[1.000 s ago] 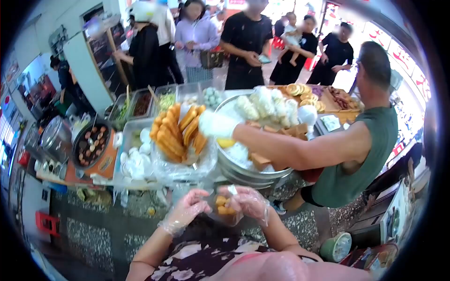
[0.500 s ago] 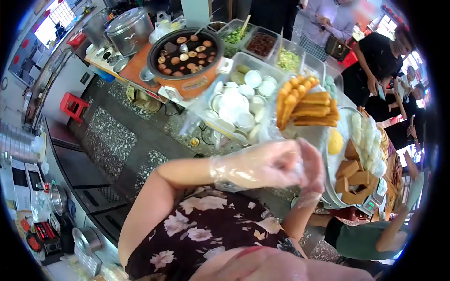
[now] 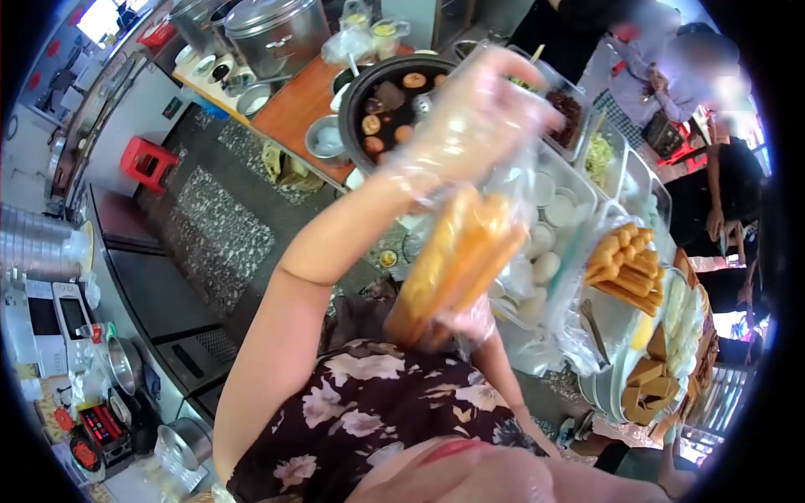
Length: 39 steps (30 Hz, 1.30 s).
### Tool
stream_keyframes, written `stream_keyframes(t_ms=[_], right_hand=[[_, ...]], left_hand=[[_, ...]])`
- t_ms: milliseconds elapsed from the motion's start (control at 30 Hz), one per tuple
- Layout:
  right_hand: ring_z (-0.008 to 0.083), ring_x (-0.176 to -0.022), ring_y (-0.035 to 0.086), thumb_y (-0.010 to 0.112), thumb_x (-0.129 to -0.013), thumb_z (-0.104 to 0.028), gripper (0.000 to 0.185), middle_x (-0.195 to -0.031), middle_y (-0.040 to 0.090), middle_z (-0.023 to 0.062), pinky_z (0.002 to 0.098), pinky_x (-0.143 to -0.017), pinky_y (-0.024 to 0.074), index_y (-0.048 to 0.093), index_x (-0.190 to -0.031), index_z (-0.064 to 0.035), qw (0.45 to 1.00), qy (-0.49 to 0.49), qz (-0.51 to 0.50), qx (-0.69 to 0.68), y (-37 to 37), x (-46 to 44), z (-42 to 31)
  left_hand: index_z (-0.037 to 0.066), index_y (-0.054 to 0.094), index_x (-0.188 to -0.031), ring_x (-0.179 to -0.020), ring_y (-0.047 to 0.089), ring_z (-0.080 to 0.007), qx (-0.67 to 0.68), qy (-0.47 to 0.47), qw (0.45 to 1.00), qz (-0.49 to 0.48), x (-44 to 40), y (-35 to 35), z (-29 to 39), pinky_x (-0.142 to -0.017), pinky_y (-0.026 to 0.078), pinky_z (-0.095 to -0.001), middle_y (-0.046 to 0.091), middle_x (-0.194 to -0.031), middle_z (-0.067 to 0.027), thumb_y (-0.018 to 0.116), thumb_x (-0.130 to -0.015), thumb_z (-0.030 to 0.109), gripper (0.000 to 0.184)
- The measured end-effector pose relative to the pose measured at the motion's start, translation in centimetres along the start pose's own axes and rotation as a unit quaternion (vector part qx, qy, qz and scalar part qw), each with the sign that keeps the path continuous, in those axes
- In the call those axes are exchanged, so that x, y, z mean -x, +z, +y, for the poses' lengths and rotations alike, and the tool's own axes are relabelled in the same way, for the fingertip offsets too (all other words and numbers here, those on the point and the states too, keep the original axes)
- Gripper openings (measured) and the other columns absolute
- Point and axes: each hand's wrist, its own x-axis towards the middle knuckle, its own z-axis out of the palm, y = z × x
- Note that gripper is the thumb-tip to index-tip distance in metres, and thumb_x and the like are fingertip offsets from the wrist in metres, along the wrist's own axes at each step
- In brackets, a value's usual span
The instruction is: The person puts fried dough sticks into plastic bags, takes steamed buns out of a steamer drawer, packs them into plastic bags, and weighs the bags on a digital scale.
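In the head view, a clear plastic bag (image 3: pixel 513 180) with several long golden fried dough sticks (image 3: pixel 465 251) in it is held tilted before my chest. My left hand (image 3: pixel 482 109), in a thin clear glove, is raised with its fingers curled at the bag's top; motion blurs it. My right hand (image 3: pixel 471 322), gloved too, is closed around the lower part of the bag, partly hidden behind the dough sticks. More fried dough sticks (image 3: pixel 627 268) lie piled to the right, with wooden-handled tongs (image 3: pixel 594 327) beside them on plastic.
A pot of dark broth with eggs (image 3: pixel 369 105) stands behind my left hand. Tubs of chopped greens (image 3: pixel 600 159) and white lidded cups (image 3: pixel 558 205) line the counter. Brown blocks (image 3: pixel 650 390) sit at the right. A red stool (image 3: pixel 147 163) is on the floor; people stand across the counter.
My hands were close together in front of me; now the left is raised and farther forward. The bag of fried dough sticks has come into view between them. The whole view has shifted.
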Motion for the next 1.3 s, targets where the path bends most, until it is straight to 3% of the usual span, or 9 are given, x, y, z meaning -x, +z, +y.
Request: stream_keyframes(t_ms=[167,300,500,600,667,833,967,1100,1300], right_hand=[[0.0181,-0.083,0.06,0.078,-0.068,-0.024,0.063,-0.099,0.06,0.0051,0.0333,-0.075,0.0515,0.048,-0.119,-0.0036,0.987,0.029,0.012,-0.161,3.9,-8.2,2.6],[0.016,-0.077,0.06,0.075,-0.072,-0.021,0.055,-0.097,0.06,0.0027,0.0297,-0.067,0.0518,0.05,-0.117,-0.0046,0.975,-0.005,0.12,-0.188,8.5,-17.0,1.3],[0.017,-0.096,0.059,0.052,-0.094,-0.016,0.038,-0.109,0.06,0.0088,0.0263,-0.082,0.0473,0.044,-0.129,-0.0044,0.986,0.106,0.126,0.021,19.6,-38.7,4.3],[0.0315,-0.117,0.048,0.055,-0.09,-0.027,0.054,-0.124,0.05,0.0226,0.0379,-0.1,0.0353,0.038,-0.134,-0.0005,0.982,-0.062,0.078,0.161,21.2,-46.9,7.0],[0.0417,-0.124,0.039,0.056,-0.087,-0.028,0.06,-0.131,0.041,0.0289,0.0433,-0.105,0.0292,0.034,-0.136,-0.0003,0.944,-0.105,0.108,0.293,21.9,-48.2,8.1],[0.0232,-0.12,0.046,0.059,-0.089,-0.017,0.063,-0.132,0.044,0.0177,0.0359,-0.097,0.0405,0.026,-0.141,-0.0035,0.988,0.084,0.112,0.062,21.8,-45.5,4.6],[0.0207,-0.115,0.049,0.059,-0.089,-0.018,0.057,-0.128,0.047,0.0141,0.0353,-0.096,0.0424,0.031,-0.137,-0.0031,0.98,0.121,0.154,0.036,19.5,-42.5,5.4],[0.0189,-0.111,0.052,0.057,-0.091,-0.018,0.049,-0.125,0.051,0.0116,0.0339,-0.094,0.0443,0.038,-0.133,-0.0019,0.965,0.1,0.24,0.015,18.1,-39.7,3.2],[0.0119,-0.102,0.054,0.056,-0.092,-0.016,0.036,-0.111,0.058,0.0064,0.0287,-0.09,0.0448,0.048,-0.124,-0.0002,0.963,0.076,0.256,-0.015,16.5,-32.4,0.1]], left_hand=[[0.004,0.033,-0.133,-0.087,0.059,-0.0148,-0.065,0.067,0.931,0.352,7.3,-13.4,-3.9,-0.079,0.048,-0.0286,0.061,-0.098,-0.0087,0.054,-0.092,0.019,0.049],[0.009,0.0,-0.147,-0.133,0.026,-0.0348,0.055,-0.147,0.978,0.136,14.0,-18.2,-9.7,-0.107,0.024,-0.0513,0.019,-0.147,-0.0169,0.082,-0.054,0.056,0.132],[0.004,0.018,-0.142,-0.12,0.048,-0.022,0.193,-0.341,0.914,0.105,9.4,-35.6,-21.0,-0.098,0.043,-0.0369,0.044,-0.132,-0.0145,0.079,-0.066,0.011,0.097],[0.002,0.028,-0.137,-0.108,0.056,-0.0221,0.142,-0.31,0.926,0.161,6.2,-43.1,-26.0,-0.09,0.049,-0.0343,0.054,-0.121,-0.0124,0.069,-0.072,-0.002,0.076],[0.003,0.028,-0.135,-0.104,0.058,-0.0221,0.187,-0.264,0.928,0.186,4.3,-47.0,-32.0,-0.088,0.05,-0.0344,0.056,-0.117,-0.0123,0.07,-0.073,-0.002,0.075],[0.005,0.029,-0.132,-0.102,0.057,-0.0231,0.109,-0.299,0.927,0.197,-5.5,-52.5,-41.5,-0.083,0.051,-0.0375,0.056,-0.115,-0.0123,0.075,-0.069,0.004,0.078],[0.007,0.026,-0.141,-0.11,0.054,-0.0335,-0.238,-0.27,0.926,0.113,-12.5,-57.0,-56.2,-0.088,0.048,-0.0435,0.05,-0.126,-0.0198,0.078,-0.068,0.034,0.094],[0.015,0.007,-0.148,-0.119,0.048,-0.0392,-0.302,-0.407,0.86,0.056,-15.8,-54.5,-51.6,-0.099,0.04,-0.0447,0.045,-0.132,-0.0262,0.057,-0.084,0.04,0.084],[-0.003,0.014,-0.143,-0.126,0.038,-0.0405,-0.519,-0.241,0.815,0.084,-15.4,-52.1,-49.6,-0.105,0.032,-0.0442,0.035,-0.139,-0.028,0.052,-0.089,0.036,0.077]])
